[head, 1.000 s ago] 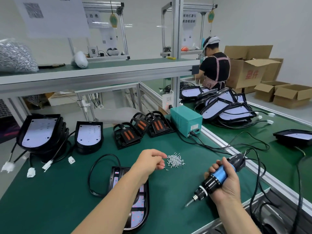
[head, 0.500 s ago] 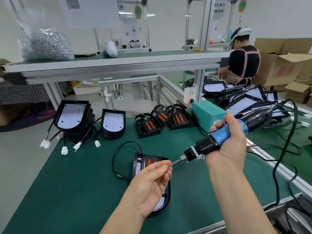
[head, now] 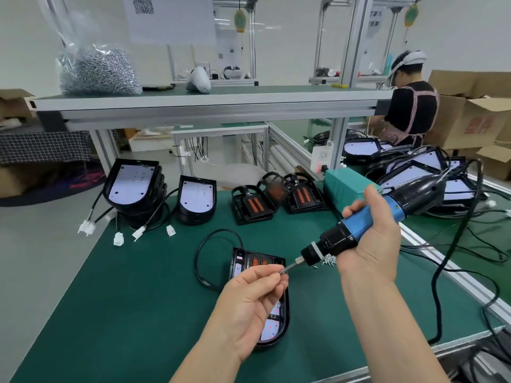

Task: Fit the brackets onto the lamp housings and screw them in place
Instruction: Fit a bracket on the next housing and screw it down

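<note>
My right hand (head: 367, 230) grips a blue and black electric screwdriver (head: 387, 217), held above the table with its bit pointing down and left. My left hand (head: 251, 299) pinches a small screw (head: 281, 271) against the bit's tip. Below them a black lamp housing (head: 282, 324) lies on the green table, partly hidden by my left hand, with a bracket with orange strips (head: 257, 261) at its far end. A small pile of screws (head: 327, 259) lies behind the screwdriver's nose.
Several brackets (head: 254, 205) and stacked lamp housings (head: 132, 189) stand along the table's far edge beside a teal power box (head: 345, 186). Cables trail at the right. A bag of screws (head: 96, 67) sits on the shelf. Another person (head: 409, 106) works at the back right.
My left hand left the screw pile with a screw and met the bit. My right hand lifted the screwdriver up and toward the middle. The view shifted left.
</note>
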`<state>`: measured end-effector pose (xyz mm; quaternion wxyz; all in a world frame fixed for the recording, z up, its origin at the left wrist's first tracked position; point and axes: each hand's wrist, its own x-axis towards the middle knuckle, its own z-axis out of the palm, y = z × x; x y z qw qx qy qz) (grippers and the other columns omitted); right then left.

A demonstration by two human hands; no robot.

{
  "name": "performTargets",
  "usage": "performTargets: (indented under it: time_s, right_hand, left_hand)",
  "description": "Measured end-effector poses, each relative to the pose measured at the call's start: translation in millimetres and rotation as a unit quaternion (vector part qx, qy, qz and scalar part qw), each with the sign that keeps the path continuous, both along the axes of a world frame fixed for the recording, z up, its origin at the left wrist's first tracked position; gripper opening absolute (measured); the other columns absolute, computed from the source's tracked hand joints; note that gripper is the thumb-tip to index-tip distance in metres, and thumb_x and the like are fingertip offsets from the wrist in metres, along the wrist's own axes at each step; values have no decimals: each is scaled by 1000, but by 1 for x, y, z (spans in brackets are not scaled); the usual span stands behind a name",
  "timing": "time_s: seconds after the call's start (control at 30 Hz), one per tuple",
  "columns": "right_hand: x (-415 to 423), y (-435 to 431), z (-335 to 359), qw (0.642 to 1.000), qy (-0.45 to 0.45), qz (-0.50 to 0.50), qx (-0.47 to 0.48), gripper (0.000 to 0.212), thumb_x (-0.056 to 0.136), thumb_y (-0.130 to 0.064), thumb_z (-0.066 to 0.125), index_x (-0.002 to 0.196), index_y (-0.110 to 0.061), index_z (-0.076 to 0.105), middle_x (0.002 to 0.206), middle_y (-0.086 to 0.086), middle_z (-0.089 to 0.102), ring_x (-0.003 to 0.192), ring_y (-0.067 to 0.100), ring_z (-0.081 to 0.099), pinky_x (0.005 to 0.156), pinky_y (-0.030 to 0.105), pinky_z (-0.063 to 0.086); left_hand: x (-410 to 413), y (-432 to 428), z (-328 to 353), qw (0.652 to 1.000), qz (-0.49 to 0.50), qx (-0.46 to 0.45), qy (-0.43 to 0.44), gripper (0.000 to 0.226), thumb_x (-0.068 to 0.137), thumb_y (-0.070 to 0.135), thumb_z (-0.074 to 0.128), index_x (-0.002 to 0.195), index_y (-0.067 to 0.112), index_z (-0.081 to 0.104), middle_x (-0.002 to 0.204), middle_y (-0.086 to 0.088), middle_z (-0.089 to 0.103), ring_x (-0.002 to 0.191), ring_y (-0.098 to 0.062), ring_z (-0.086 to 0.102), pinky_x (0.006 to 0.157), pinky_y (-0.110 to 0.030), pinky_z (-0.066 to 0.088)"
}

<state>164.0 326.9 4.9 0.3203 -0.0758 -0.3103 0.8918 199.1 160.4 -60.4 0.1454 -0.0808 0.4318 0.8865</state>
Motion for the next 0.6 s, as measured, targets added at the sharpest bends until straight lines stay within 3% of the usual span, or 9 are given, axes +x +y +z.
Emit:
performTargets:
  time_s: [0.3, 0.47, 0.6]
  right_hand:
    - [-3, -6, 0, 999, -38, -32, -16, 19, 89, -19, 75, 89, -19, 56, 61, -5, 57, 54, 11, 54, 55, 22, 48]
    - [-5, -9, -4, 996, -73, -46, -26, 21, 88, -19, 76, 89, -21, 55, 61, -5, 58, 55, 10, 55, 56, 23, 49]
    - [-8, -7, -6, 995, -81, -32, -41, 22, 86, -18, 78, 91, -20, 57, 60, -6, 59, 52, 9, 56, 54, 22, 50]
  left_hand:
    - [10, 13, -7, 973, 128, -142, 129, 27, 88, -8, 67, 81, 14, 80, 80, -10, 76, 70, -14, 72, 65, -16, 54]
    - [8, 12, -11, 954, 151, -181, 186, 35, 87, -10, 66, 82, 22, 81, 80, -6, 76, 71, -15, 72, 67, -17, 54]
    - [6, 7, -18, 945, 125, -205, 223, 50, 86, -12, 67, 115, 29, 73, 79, 2, 71, 74, -11, 69, 75, -20, 56]
